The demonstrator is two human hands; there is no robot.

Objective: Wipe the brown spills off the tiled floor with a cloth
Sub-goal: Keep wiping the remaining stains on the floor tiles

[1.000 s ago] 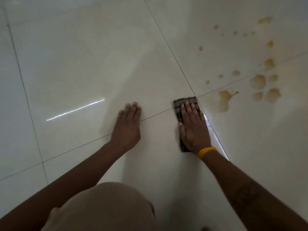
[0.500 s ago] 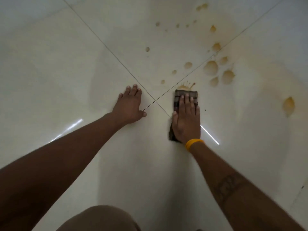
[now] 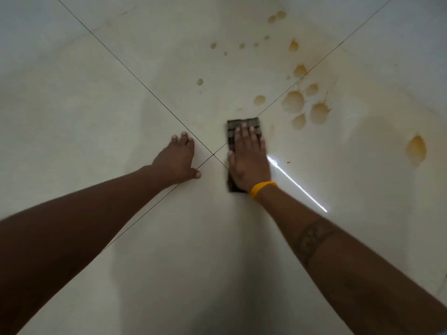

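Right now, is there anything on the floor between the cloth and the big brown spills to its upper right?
Nothing visible stands in the way. The right hand presses flat on the cloth, and only bare tile lies between its front edge and the nearest brown spills. The left hand rests flat on the other side.

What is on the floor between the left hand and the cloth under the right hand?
In the head view, only bare tile: the crossing of the grout lines lies between the left hand and the cloth pressed by the right hand. No spill there.

Glossy tiled floor (image 3: pixel 96 93) bears brown spills (image 3: pixel 293 102) and a cloth (image 3: pixel 243 123)
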